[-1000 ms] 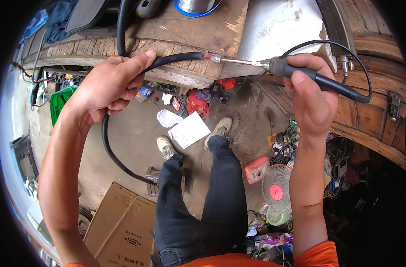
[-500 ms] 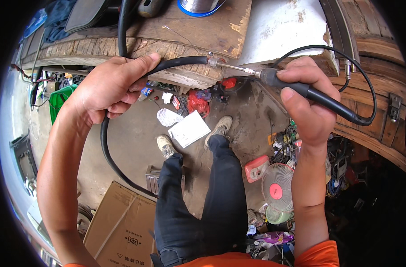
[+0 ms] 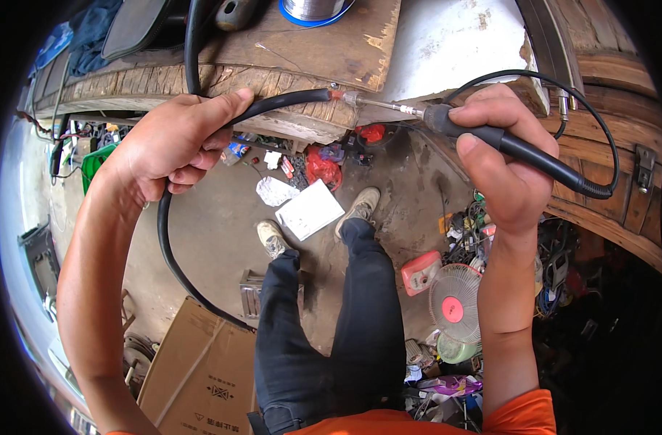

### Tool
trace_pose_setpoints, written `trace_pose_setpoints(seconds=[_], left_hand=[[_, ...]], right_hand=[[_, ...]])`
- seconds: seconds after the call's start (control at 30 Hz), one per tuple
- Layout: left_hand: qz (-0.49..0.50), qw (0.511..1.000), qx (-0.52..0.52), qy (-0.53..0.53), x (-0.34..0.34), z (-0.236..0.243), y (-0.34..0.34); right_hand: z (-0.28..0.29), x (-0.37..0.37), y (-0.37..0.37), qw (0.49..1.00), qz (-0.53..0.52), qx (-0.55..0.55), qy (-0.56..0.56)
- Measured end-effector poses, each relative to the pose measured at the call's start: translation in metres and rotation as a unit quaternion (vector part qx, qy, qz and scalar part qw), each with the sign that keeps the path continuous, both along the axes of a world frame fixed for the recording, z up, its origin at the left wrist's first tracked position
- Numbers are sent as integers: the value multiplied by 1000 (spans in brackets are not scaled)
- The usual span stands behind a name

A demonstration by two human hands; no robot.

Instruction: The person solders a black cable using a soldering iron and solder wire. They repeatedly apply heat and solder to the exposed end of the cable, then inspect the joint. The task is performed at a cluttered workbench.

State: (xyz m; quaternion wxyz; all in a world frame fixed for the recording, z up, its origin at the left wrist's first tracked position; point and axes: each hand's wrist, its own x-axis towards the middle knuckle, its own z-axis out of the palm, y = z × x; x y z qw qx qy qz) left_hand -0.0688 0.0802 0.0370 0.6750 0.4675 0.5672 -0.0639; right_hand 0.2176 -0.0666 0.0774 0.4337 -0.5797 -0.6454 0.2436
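far left, we see a green bin [image 3: 97,165] below the desk's [image 3: 142,83] front edge. then the left hand [image 3: 186,141], closed around a black cable [image 3: 284,103], thumb along the top. we note one stretch of black cable running back over the desk's front edge, another hanging toward a cardboard box [image 3: 193,362] on the floor. the gripped cable's copper-coloured end points right, near the right corner of the desk's front plank. we see a paper sheet [image 3: 310,209] on the floor near the shoes, and a blue-rimmed wire spool [image 3: 315,10] further back on the desk. fan [image 3: 454,306] at lower right. soldering iron [image 3: 490,136] points left, tip at the cable end; too small for us to tell contact. right hand [image 3: 518,156] clamped on its black handle. hands well apart.
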Motion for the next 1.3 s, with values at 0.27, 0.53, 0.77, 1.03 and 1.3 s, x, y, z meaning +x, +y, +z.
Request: trace_pose_setpoints(seconds=[0.27, 0.53, 0.77, 1.03, 1.3], left_hand=[[6, 1000, -9, -1, 1, -2, 0], [12, 1000, 5, -10, 0, -4, -3], [30, 999, -3, -20, 0, -3, -7], [46, 996, -64, -41, -11, -5, -32], [88, 993, -38, -66, -19, -8, -52]], right_hand=[[-2, -11, 4, 1000, -16, 8, 16], [2, -12, -1, 997, -46, -18, 60], [5, -12, -5, 997, -42, -40, 46], [-15, 12, -47, 973, -92, 11, 213], [-29, -8, -55, 896, -210, -41, 388]])
